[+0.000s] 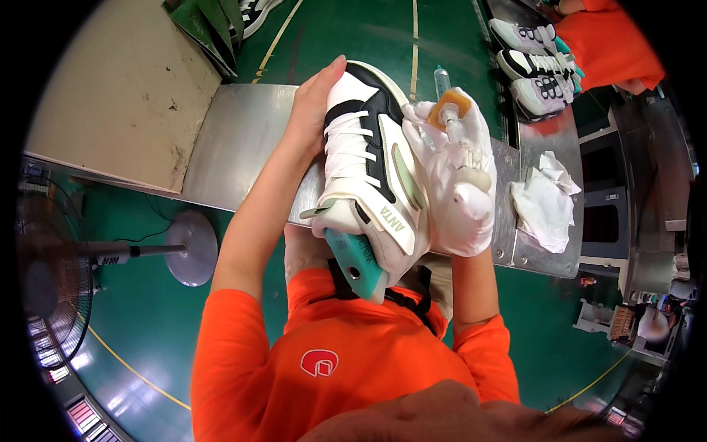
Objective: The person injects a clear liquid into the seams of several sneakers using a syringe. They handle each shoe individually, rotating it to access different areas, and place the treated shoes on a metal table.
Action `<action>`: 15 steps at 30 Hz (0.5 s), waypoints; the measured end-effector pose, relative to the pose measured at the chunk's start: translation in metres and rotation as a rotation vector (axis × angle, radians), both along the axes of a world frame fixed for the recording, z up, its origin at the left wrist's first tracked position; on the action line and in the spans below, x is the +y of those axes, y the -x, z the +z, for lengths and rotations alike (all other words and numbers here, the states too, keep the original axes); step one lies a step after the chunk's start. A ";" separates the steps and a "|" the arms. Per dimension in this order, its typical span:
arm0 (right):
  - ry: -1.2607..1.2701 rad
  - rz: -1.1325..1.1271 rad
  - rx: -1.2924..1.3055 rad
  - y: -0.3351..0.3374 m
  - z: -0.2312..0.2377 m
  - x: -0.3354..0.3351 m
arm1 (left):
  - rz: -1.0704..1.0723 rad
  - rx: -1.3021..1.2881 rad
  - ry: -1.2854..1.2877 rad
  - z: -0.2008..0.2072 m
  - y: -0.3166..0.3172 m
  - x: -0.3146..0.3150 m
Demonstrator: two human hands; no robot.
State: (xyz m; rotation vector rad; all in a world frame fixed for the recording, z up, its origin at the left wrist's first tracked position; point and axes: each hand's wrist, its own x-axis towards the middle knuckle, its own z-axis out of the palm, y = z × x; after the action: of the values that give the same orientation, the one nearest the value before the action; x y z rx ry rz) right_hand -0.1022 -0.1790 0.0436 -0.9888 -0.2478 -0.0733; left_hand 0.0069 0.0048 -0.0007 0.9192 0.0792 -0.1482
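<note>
Grey-green capital letters (pixel 396 219) stand on the heel-side panel (pixel 389 237) of the shoe (pixel 383 158), above the near edge of the worktop (pixel 230 140). The teal last (pixel 362 274) carries small dark print, too small to read. The orange shirt (pixel 398 353) bears a red-and-white emblem (pixel 319 362).

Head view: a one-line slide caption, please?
Bare left hand grips a white-and-black shoe at a metal bench; gloved right hand holds a syringe-like applicator beside it.

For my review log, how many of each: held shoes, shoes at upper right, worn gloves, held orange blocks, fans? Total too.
Held shoe: 1
Shoes at upper right: 3
Worn white glove: 1
Held orange block: 1
Standing fan: 1
Total: 7
</note>
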 end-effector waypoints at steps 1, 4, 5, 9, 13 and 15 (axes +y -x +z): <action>0.027 -0.012 0.026 0.002 0.001 -0.001 | -0.005 0.000 -0.001 -0.002 0.000 -0.001; -0.010 0.009 0.093 0.010 0.003 -0.014 | 0.020 0.021 -0.028 -0.002 -0.001 -0.001; -0.039 0.025 0.101 0.012 0.002 -0.019 | 0.013 0.028 -0.013 -0.004 -0.002 -0.001; -0.010 -0.065 -0.017 0.031 -0.002 -0.049 | -0.010 0.028 -0.004 -0.005 -0.005 0.000; 0.103 -0.263 -0.078 0.059 -0.011 -0.068 | -0.043 0.034 -0.030 -0.003 -0.003 0.001; 0.190 -0.354 -0.098 0.070 -0.022 -0.076 | -0.067 0.032 -0.015 -0.001 -0.001 0.001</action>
State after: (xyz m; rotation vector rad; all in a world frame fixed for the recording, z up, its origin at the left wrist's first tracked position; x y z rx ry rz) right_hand -0.1726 -0.2552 0.0213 -1.2126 -0.1685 -0.4283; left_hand 0.0082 0.0054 -0.0021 0.9353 0.0798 -0.2246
